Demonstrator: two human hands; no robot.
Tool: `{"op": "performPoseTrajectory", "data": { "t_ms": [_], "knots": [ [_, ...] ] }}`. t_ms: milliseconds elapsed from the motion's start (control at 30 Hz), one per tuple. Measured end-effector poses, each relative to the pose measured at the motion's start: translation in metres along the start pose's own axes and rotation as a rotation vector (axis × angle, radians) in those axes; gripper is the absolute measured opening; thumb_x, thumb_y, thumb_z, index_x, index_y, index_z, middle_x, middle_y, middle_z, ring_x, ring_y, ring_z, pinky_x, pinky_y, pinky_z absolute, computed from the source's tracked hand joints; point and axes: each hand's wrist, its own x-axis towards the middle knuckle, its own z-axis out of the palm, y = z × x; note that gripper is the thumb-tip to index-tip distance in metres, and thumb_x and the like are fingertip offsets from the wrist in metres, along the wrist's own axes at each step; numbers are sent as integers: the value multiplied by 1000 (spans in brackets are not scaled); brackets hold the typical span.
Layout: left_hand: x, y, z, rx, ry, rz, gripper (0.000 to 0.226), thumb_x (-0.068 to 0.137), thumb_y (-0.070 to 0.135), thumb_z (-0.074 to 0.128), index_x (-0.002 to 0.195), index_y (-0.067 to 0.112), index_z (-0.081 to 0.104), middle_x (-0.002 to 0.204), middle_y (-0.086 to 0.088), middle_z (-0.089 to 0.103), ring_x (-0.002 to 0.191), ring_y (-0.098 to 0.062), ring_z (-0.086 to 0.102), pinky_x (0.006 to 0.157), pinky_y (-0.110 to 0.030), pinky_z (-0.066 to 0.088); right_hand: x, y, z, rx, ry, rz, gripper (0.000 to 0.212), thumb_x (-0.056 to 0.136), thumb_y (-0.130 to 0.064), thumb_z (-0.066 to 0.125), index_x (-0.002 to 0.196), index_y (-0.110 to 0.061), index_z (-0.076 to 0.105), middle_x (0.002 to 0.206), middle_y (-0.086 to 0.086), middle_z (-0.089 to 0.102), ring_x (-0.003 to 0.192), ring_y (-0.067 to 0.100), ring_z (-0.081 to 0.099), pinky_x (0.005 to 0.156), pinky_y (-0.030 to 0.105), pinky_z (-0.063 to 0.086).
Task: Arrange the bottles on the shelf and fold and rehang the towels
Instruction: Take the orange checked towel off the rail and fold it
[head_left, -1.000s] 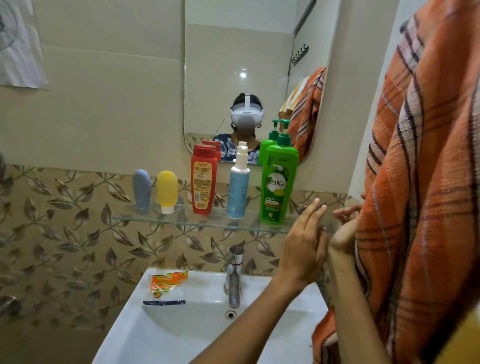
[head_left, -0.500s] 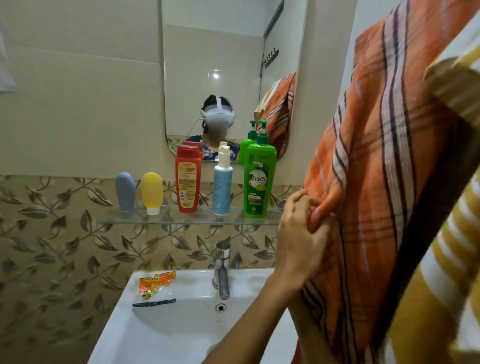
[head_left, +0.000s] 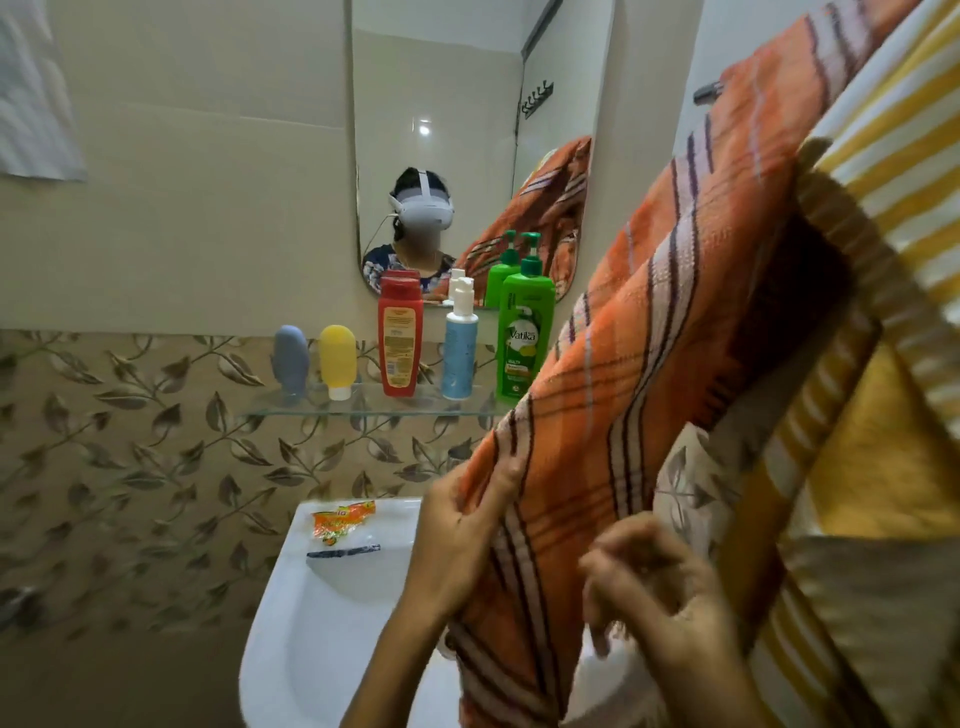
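Head view: five bottles stood in one row on the clear glass wall shelf (head_left: 363, 408). From its left end came a small grey squeeze tube (head_left: 291, 358) set on its cap, then a small yellow squeeze tube (head_left: 337, 361) on a white cap, just beside it. Toward the middle stood a red flat-capped shampoo bottle (head_left: 399, 338), then a pale blue bottle with a white pump top (head_left: 458, 345). At the right end stood a tall green pump bottle marked Vatika (head_left: 523, 343), its lower right side hidden by cloth. All five stood upright and apart from each other.

Two towels hung at the right. The orange checked towel with white and dark stripes (head_left: 675, 338) slanted down from a metal rail end (head_left: 707, 93) toward the white ceramic washbasin (head_left: 291, 623). A yellow and white striped towel (head_left: 883, 182) hung beside it on the right, partly behind it.

The left hand (head_left: 457, 551) pinched the left edge of the orange towel between thumb and fingers, closed on the cloth. The right hand (head_left: 660, 613) was blurred, its fingers curled close to the towel's right edge; whether it gripped the cloth I cannot tell.

One orange sachet (head_left: 343, 522) and one dark flat strip (head_left: 343, 552) lay on the basin's back rim, near its left corner. One wall mirror (head_left: 441, 104) hung above the shelf.
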Motion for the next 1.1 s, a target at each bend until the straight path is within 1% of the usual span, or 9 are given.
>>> {"op": "performPoseTrajectory", "data": {
  "t_ms": [100, 200, 300, 433, 567, 667, 767, 900, 1100],
  "knots": [
    [-36, 6, -16, -18, 79, -24, 23, 80, 34, 64, 102, 38, 69, 98, 26, 70, 98, 7, 64, 75, -3, 46, 10, -15, -11, 2, 432, -159, 33, 65, -50, 69, 95, -35, 66, 90, -8, 72, 81, 7, 68, 69, 21, 55],
    [-74, 30, -25, 19, 60, 33, 29, 80, 21, 62, 95, 44, 72, 90, 25, 72, 87, 9, 66, 69, -1, 45, 24, -23, -12, -122, 420, -46, 86, 60, -69, 64, 138, -43, 38, 141, -15, 48, 126, 3, 48, 103, 27, 40],
    [-95, 61, -28, 36, -112, 171, 45, 73, 1, 58, 107, 28, 71, 99, 15, 73, 95, -2, 67, 77, -4, 46, 37, -39, -3, -79, 403, -26, 111, 58, -77, 60, 150, -36, 12, 153, -11, 28, 138, 11, 36, 114, 42, 30],
    [-98, 77, -24, -300, -75, 91, 46, 33, 14, 84, 78, 12, 77, 92, -24, 72, 92, -41, 66, 87, -44, 52, 39, -51, 12, -118, 349, -83, 75, 76, -55, 57, 143, -24, 38, 140, -7, 51, 126, 3, 49, 109, 31, 38],
    [-99, 61, -33, -276, -57, -148, 47, 25, 32, 89, 66, 15, 73, 78, -5, 76, 73, -11, 70, 67, -24, 51, 25, -57, 24, -107, 321, -52, 29, 76, -37, 53, 98, -24, 66, 90, -20, 68, 83, -15, 61, 80, 7, 47],
    [-96, 52, -46, -189, -66, -302, 97, 19, 66, 82, 94, 8, 64, 89, 1, 75, 79, -10, 70, 64, -18, 50, 8, -56, 18, -170, 238, 83, 24, 67, -39, 67, 75, -17, 62, 72, -11, 67, 72, 3, 63, 77, 24, 51],
    [-86, 55, -46, -123, -126, -326, 106, 19, 79, 74, 108, 23, 60, 102, 13, 71, 90, -10, 69, 69, -24, 51, -11, -55, 16, -221, 19, 175, 26, 59, -36, 70, 78, -20, 67, 74, -16, 71, 73, -5, 65, 76, 19, 51],
    [-75, 70, -25, -33, -160, -247, 65, 45, 76, 69, 104, 50, 62, 112, 21, 66, 103, -3, 63, 77, -21, 52, -7, -65, 14, -318, -252, 134, 29, 58, -47, 57, 83, -59, 65, 78, -36, 66, 74, -21, 59, 62, -2, 40],
    [-46, 82, 8, 55, -55, -176, 65, 52, 62, 72, 112, 45, 54, 106, 20, 67, 96, 1, 65, 74, -16, 53, 12, -59, 17, -415, -441, 188, 32, 69, -48, 55, 100, -43, 62, 107, -20, 69, 104, -6, 61, 96, 29, 48]
  ]
}}
